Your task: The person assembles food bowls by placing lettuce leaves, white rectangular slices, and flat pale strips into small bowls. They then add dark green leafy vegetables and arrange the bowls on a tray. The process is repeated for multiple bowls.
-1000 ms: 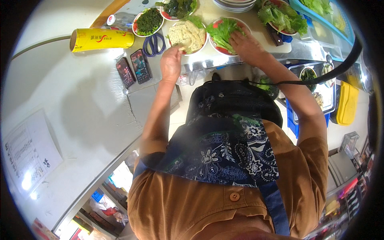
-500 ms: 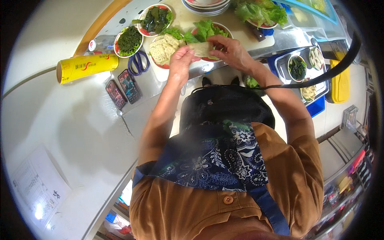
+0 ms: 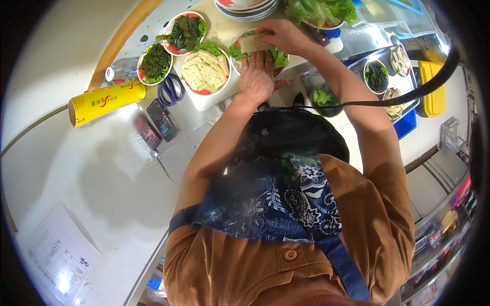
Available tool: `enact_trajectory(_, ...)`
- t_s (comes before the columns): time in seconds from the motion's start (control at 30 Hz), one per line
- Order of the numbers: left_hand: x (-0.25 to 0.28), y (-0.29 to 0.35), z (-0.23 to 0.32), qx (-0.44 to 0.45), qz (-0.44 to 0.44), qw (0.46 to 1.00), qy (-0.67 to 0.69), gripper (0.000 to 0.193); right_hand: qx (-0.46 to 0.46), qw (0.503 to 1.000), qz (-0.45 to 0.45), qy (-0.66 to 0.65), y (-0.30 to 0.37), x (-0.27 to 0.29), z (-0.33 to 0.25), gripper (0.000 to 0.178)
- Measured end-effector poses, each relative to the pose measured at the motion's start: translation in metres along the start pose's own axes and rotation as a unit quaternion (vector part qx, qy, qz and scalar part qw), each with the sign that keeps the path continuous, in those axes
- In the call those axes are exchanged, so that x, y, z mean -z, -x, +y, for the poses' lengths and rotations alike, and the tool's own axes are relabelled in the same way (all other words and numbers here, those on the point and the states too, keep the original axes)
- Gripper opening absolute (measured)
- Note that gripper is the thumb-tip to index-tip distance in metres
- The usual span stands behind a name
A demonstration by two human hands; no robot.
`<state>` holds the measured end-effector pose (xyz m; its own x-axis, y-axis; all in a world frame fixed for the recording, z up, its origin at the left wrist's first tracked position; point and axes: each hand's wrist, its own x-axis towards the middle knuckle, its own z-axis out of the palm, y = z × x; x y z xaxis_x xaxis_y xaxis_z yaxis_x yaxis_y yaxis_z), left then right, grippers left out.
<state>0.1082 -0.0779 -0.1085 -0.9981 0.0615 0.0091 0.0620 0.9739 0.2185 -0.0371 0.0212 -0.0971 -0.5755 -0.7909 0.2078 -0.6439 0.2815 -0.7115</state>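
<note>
A pale, porous slice that looks like tofu [image 3: 251,44] lies over green lettuce in a red-and-white bowl [image 3: 236,69]. My right hand [image 3: 286,36] pinches the slice's right end from above. Flat and with fingers stretched out, my left hand [image 3: 256,80] rests across the near side of that bowl, its fingertips at the slice's lower edge. Just left of it stands a bowl heaped with similar pale slices [image 3: 205,71] on some lettuce. My left palm covers part of the filled bowl's near rim.
At the left are bowls of dark seaweed [image 3: 185,33] and chopped greens [image 3: 156,62], purple-handled scissors [image 3: 171,90], a yellow film roll [image 3: 108,103] and two phones [image 3: 163,120]. Stacked bowls [image 3: 247,10] and a lettuce bowl [image 3: 322,12] stand behind. A tray with bowls [image 3: 406,84] is at the right.
The slice has gone from between both hands above the counter's edge into the lettuce bowl. My left hand has let go and flattened beside it; my right hand has moved farther away.
</note>
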Motion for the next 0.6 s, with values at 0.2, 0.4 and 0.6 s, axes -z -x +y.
enact_trajectory(0.2, 0.011, 0.005, -0.005, -0.003, -0.019, 0.999, 0.049, 0.068, -0.108, 0.984, 0.019, 0.142, -0.001, -0.031, 0.001, 0.03)
enact_trajectory(0.4, 0.045, 0.051, -0.066, 0.056, 0.14, 0.987, 0.055, 0.043, -0.078, 0.974, 0.066, 0.2, 0.0, -0.03, -0.005, 0.03)
enact_trajectory(0.6, 0.06, 0.071, -0.134, 0.215, 0.124, 0.968, -0.039, 0.046, -0.064, 0.976, 0.087, 0.189, 0.003, -0.024, -0.013, 0.028)
